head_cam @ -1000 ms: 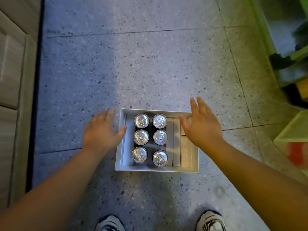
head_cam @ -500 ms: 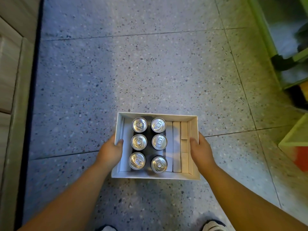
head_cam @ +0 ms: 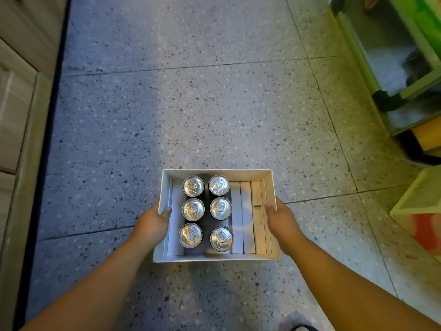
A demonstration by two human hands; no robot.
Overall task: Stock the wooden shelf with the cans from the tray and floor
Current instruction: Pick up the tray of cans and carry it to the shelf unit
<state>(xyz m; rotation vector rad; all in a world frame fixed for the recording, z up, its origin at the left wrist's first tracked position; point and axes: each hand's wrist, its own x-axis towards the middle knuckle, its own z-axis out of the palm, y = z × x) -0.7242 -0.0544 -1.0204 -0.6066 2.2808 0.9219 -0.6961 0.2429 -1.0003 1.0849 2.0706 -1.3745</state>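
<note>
A white cardboard tray (head_cam: 216,173) sits between my hands over the speckled floor. Several dark cans with silver tops (head_cam: 206,211) stand upright in two rows in its left half. White cardboard strips (head_cam: 248,218) fill its right half. My left hand (head_cam: 152,220) grips the tray's left wall, thumb hooked over the rim. My right hand (head_cam: 281,218) grips the right wall the same way. Whether the tray touches the floor I cannot tell.
Pale wooden panels (head_cam: 16,111) run along the left edge behind a dark gap. A green-framed unit (head_cam: 393,68) stands at the upper right, with a green and red box (head_cam: 422,211) lower right. Terrazzo floor (head_cam: 191,103) stretches ahead. A shoe tip (head_cam: 303,327) shows at the bottom.
Both hands were spread open above the tray's sides a second ago. They have closed on the tray's two side walls, and the tray now looks larger and nearer in view.
</note>
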